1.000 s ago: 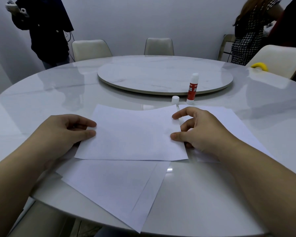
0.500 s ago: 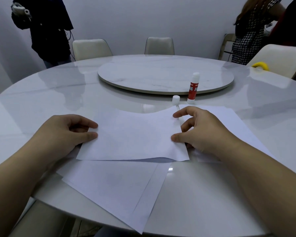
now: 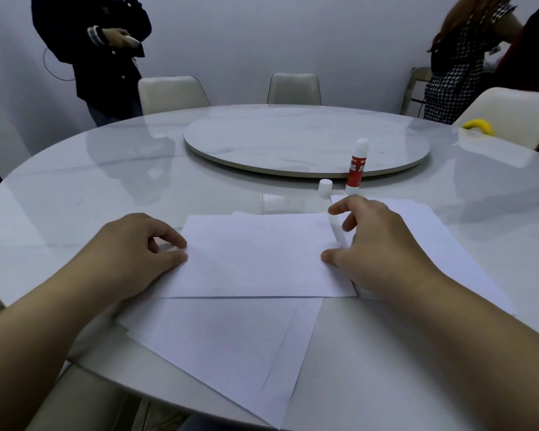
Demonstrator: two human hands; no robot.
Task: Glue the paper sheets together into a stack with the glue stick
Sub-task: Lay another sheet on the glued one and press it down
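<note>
Nearest the front edge of the round table [image 3: 75, 194] lie two overlapping paper sheets [image 3: 218, 346], skewed so that one corner juts past the edge toward the viewer; how many sheets make up this lower layer cannot be settled. On top of them, farther in, lies the top sheet [image 3: 255, 259], flat, its long axis running left to right, roughly parallel to the front edge. A faint offset line at its far edge suggests another sheet just beneath it. The left hand [image 3: 131, 253] pinches the left edge of the top sheet between thumb and curled forefinger. The right hand [image 3: 377, 247] holds the right edge, thumb on the paper, fingers bent; what lies beneath the palm is hidden. A pale, narrow strip at this edge, between thumb and forefinger, is too indistinct to identify. A further sheet [image 3: 442, 244] extends to the right from under the right hand.

Beyond the right hand stands a small white cap [image 3: 325, 187], and just beside it the glue stick [image 3: 357, 166], upright, long axis vertical, red label, white top. It stands at the near rim of the turntable [image 3: 293, 141] in the centre of the table. A yellow object [image 3: 478, 126] lies near the far right edge. Chairs [image 3: 171, 93] and two standing people [image 3: 97, 54], cut off by the frame, are behind.
</note>
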